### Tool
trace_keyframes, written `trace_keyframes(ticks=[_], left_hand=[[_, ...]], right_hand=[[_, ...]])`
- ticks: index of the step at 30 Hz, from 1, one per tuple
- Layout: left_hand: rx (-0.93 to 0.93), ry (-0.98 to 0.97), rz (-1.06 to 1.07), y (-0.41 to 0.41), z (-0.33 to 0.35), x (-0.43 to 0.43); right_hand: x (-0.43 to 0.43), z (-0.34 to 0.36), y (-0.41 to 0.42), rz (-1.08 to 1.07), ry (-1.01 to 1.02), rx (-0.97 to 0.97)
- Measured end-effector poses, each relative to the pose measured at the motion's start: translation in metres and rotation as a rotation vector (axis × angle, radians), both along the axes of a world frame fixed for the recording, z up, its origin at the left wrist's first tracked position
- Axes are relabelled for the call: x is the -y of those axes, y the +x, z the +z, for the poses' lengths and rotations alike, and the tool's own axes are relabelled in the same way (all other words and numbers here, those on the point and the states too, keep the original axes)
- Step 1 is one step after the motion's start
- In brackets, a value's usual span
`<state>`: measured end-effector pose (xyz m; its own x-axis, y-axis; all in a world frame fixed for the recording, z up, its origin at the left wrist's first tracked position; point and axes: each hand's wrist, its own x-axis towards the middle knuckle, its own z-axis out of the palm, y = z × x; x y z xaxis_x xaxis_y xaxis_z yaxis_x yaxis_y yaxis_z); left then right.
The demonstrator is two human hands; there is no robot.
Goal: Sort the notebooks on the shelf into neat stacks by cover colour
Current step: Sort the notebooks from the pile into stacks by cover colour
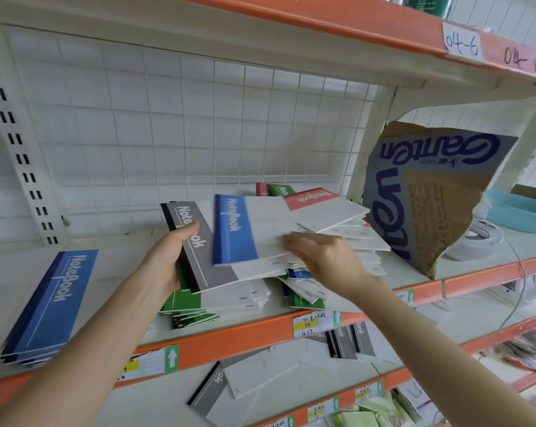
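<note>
1. Grip first: the left hand (165, 260) holds the grey notebook (198, 241) by its spine side, thumb on the cover and the other fingers curled below it. It is best to hold it flat, so the notebooks lying partly on it do not slide.
2. The right hand (325, 257) reaches into the mixed pile (353, 241) at the right part of the shelf (229, 337). Its fingers are blurred at the lower edge of the blue notebook (234, 229) - I cannot tell if they pinch it or only touch it.
3. This blue notebook lies on top, overlapping the grey one and the pile. I judge it is the one to take next. A pinch at the free white corner, thumb above and fingers below, should lift only one copy.
4. Lift it a little before pulling. The red notebook (309, 197) and the loose white covers beside it rest on the same heap and could be dragged along.
5. The place for it seems to be the blue stack (54, 303) at the left of the shelf, well apart from the pile. Lay it with the spine the same way and push the edges even.
6. The green stack (186, 306) sits near the front rim under the grey notebook, and its lower copies are fanned out - a careless pull may push them off.
</note>
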<state>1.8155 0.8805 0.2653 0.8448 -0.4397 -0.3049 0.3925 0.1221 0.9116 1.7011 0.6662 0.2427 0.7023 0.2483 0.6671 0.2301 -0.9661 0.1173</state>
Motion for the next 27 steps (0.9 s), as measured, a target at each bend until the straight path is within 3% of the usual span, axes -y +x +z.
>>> trace_keyframes(ticks=[3,5,9,12,18,20,23,27], left_hand=[[0.008,0.036,-0.013,0.000,-0.002,-0.002],[0.020,0.056,0.001,0.001,-0.003,-0.004],[0.008,0.042,0.012,0.002,-0.005,-0.010],[0.014,0.032,0.024,0.002,-0.006,-0.014],[0.026,0.064,0.015,0.000,-0.006,-0.020],[0.033,0.066,0.012,-0.002,-0.007,-0.021],[0.042,0.077,0.014,-0.001,-0.007,-0.022],[0.063,0.088,-0.034,0.002,-0.007,-0.026]], right_hand=[[-0.019,0.005,0.003,0.203,0.005,-0.091],[-0.021,0.008,0.007,0.204,0.054,-0.161],[0.006,0.022,0.020,-0.259,0.254,-0.168],[0.024,0.029,0.024,-0.582,0.233,-0.392],[0.023,0.030,0.015,-0.734,0.103,-0.310],[0.021,0.025,0.010,-0.655,0.120,-0.182],[0.016,0.010,0.003,-0.314,0.099,-0.014],[-0.010,-0.003,-0.008,0.065,0.081,-0.064]])
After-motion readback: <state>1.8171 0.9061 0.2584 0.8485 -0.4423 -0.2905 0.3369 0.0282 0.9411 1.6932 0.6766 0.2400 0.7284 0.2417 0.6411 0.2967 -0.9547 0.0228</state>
